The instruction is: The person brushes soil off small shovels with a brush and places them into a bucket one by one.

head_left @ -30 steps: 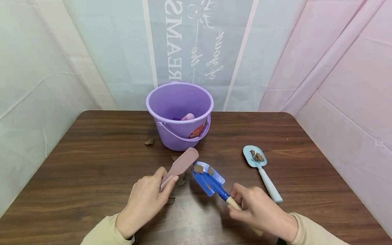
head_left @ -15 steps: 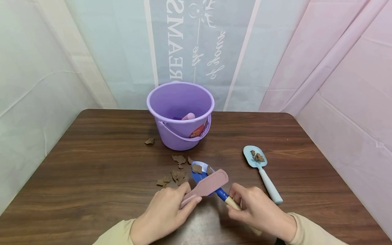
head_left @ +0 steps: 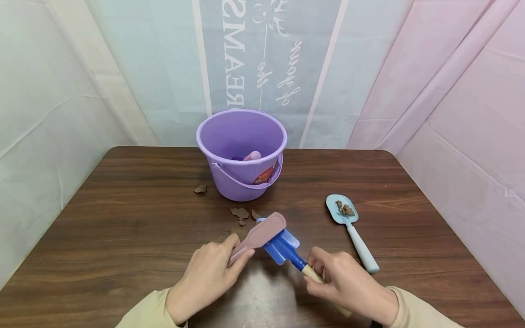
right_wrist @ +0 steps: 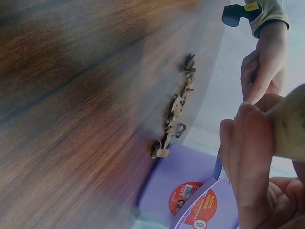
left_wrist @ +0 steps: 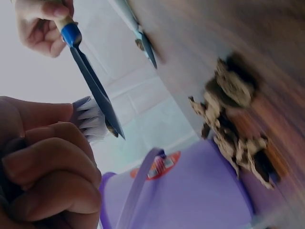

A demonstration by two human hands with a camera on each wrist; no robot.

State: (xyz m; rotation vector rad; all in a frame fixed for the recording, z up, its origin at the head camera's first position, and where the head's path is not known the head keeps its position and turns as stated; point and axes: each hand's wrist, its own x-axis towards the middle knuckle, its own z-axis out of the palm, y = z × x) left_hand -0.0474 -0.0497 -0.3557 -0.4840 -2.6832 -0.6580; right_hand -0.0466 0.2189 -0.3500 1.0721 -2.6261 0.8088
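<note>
In the head view, a purple bucket (head_left: 239, 184) stands on the wooden table (head_left: 102, 255), its bail lowered; a pink rounded end (head_left: 253, 156) shows inside. A pale blue shovel (head_left: 362, 248) lies at the right, dry brown pieces (head_left: 346, 210) in its scoop. The garden trowel (head_left: 280, 248) has a blue metal blade and pale wooden handle; the brush (head_left: 262, 231) has a flat pink back that covers part of that blade. The left hand (head_left: 207, 275) pinches the brush's handle, and the right hand (head_left: 348, 282) grips the trowel's, blade pointing away from the fingers.

In the left wrist view, white bristles (left_wrist: 91, 123) meet the trowel blade, a brown flake (left_wrist: 111, 129) beside them; curled brown fragments (left_wrist: 238, 143) lie near the bucket.

In the right wrist view, fingers wrap the trowel's wooden handle (right_wrist: 289, 125).
</note>
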